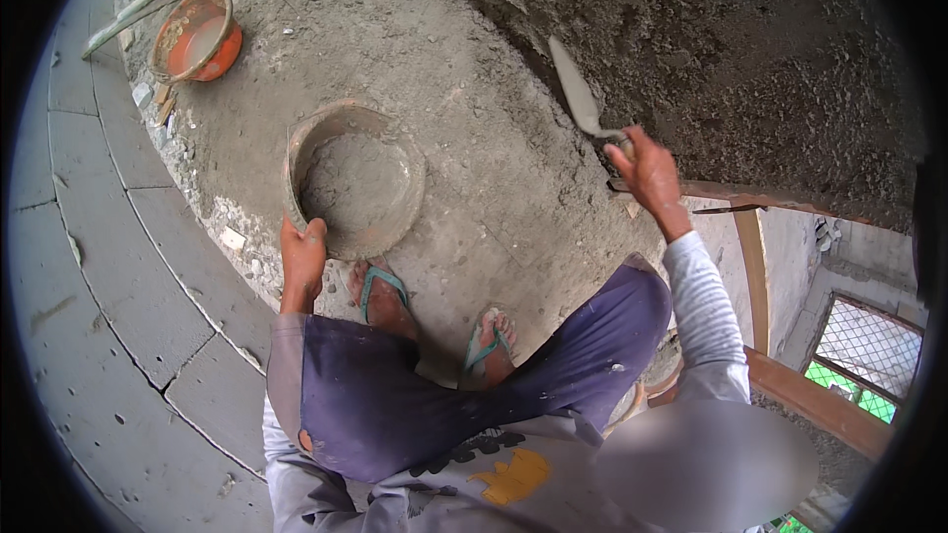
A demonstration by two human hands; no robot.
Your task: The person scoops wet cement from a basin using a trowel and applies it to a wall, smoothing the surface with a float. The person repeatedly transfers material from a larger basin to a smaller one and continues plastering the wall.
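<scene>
Grey mortar (357,176) lies in the basin (412,188) over the floor (523,212), left of its edge at the wall (731,59). Your left hand (303,262) clasps the rim (293,176), your right hand (649,174) the trowel (575,91) near that edge. One-sided support risks tipping and spillage.

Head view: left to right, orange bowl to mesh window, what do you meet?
Orange bowl → grey bowl → right sandal → trowel blade → right hand → tan post → mesh window.
</scene>
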